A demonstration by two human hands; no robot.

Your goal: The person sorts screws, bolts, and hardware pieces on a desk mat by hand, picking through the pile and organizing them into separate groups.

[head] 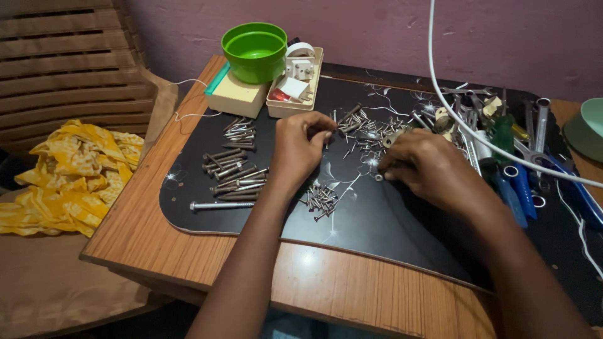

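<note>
Wooden surface [151, 226] with a black glossy inlay, set against a pink wall; at far left a yellow cloth [75, 176] lies on a seat, then long bolts [231, 176] grouped apart from a small screw heap [321, 199], apparently sorted by size. Left hand [300, 147] is nearly closed, fingertips pinching one small screw at the mixed pile [364, 135]. Right hand [427, 166] is curled, fingertips down on the inlay beside that pile; tools [512, 163] lie far right.
</note>
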